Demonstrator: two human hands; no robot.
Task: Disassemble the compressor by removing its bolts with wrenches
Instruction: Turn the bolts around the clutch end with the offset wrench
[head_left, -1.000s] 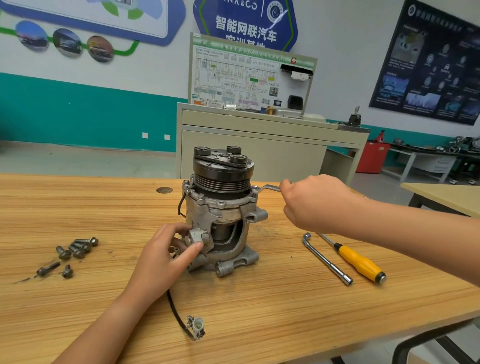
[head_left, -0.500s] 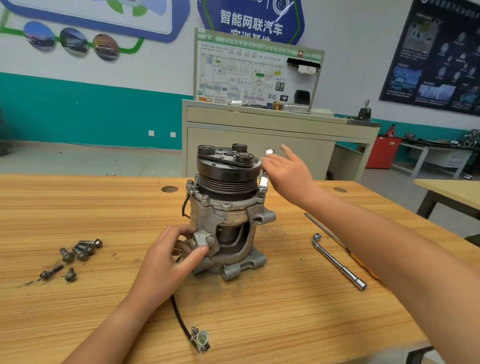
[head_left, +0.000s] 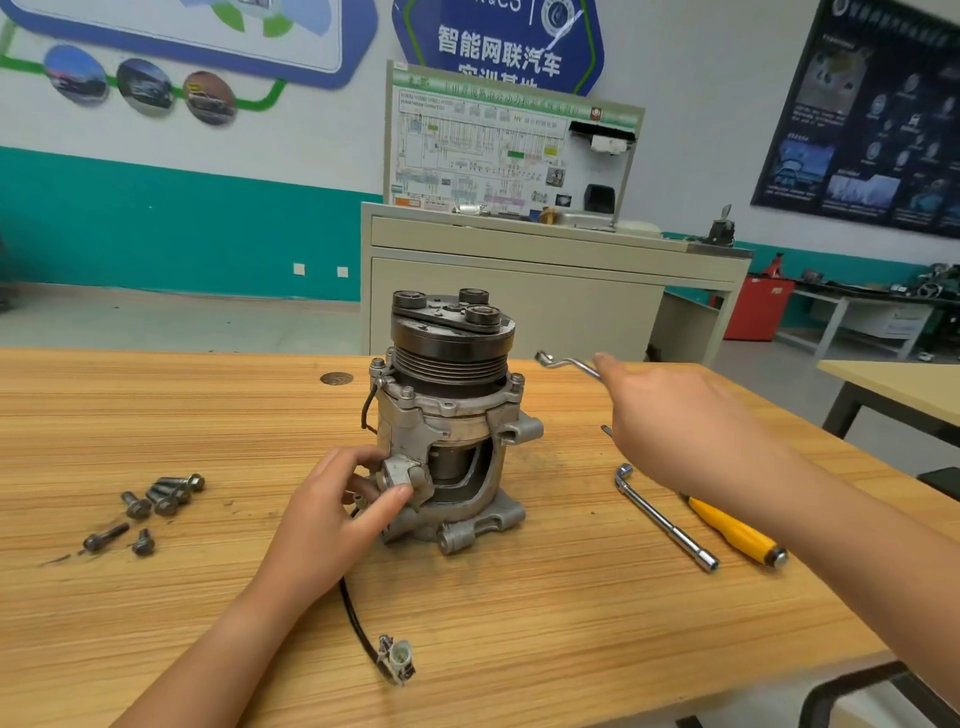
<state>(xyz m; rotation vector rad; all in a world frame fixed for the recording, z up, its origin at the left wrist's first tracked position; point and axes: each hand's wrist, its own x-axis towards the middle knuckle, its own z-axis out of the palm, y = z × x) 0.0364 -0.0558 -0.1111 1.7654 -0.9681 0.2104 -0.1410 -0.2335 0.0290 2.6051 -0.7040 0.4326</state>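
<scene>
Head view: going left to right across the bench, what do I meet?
Loose bolts → left hand → compressor → offset wrench held by the right hand → L-shaped socket wrench → yellow screwdriver handle.

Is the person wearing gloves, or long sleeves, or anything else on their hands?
No gloves. The left hand and the right hand are both bare. No sleeves show anywhere up to the picture's edge. I can't see a watch, bracelet or ring, though the right hand is a bit blurred.
</scene>
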